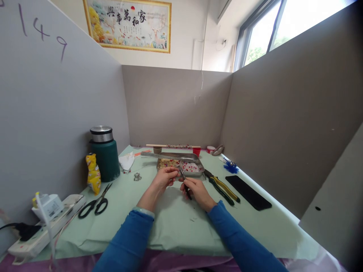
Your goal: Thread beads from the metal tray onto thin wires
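Observation:
My right hand [197, 190] is closed around a slim dark-handled tool [187, 192] with a narrow metal tip pointing away from me. Close to that tip, the fingers of my left hand [165, 178] are pinched together. What they hold is too small to make out. Both hands hover over the near edge of a metal tray [200, 170]. Gold beads [167, 163] fill its left part, and pale and red beads [191, 167] lie on the right. A bundle of thin metal wires [159, 155] rests across the tray's far side.
Large pliers [224, 187] and a black strip [249, 192] lie to the right. Scissors [96, 203], a power strip [47, 230], a yellow packet [93, 173] and a green flask [104, 160] stand or lie left. Behind are a red cup [196, 151] and a wooden stick [155, 146].

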Tool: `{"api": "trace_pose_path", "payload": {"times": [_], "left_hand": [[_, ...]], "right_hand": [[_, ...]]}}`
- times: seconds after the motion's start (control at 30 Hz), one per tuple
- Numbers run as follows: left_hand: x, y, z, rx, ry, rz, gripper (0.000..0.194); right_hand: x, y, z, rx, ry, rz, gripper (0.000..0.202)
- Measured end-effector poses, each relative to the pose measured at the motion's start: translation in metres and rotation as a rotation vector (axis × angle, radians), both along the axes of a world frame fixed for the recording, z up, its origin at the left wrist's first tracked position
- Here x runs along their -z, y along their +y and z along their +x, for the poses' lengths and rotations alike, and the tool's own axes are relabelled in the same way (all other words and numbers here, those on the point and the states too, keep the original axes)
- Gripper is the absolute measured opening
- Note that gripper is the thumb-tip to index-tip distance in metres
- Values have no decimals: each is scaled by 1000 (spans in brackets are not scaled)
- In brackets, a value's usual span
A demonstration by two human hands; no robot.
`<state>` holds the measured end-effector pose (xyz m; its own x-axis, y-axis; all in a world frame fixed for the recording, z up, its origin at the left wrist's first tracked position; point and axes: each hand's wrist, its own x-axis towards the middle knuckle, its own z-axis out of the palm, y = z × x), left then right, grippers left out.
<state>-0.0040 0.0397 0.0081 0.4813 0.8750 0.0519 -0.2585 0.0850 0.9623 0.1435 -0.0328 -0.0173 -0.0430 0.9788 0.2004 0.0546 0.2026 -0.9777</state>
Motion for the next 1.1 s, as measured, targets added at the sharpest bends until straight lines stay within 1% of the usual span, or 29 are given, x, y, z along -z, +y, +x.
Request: {"api": "trace_pose_path", "payload": {"times": [0.27, 0.47, 0.6, 0.8, 0.93, 1.1], "left_hand": [[3, 1, 0, 7, 3, -3, 32], [5, 3, -1, 9, 7, 3, 30], [3, 0, -1, 9, 14, 7, 31], [0, -3, -1, 28, 125, 29, 36], [1, -2, -2, 0, 197, 81, 34], [-5, -9, -4, -47, 264, 107, 30]], "right_hand": [[1, 0, 1, -16, 16, 0, 30], [-5, -4, -2, -11, 7, -46, 33], [-3, -3, -1, -14, 18, -20, 29], [3, 2, 3, 80, -160, 48, 29], [4, 1, 4, 134, -274, 92, 31], [3, 0, 3, 232, -457, 235, 31]]}}
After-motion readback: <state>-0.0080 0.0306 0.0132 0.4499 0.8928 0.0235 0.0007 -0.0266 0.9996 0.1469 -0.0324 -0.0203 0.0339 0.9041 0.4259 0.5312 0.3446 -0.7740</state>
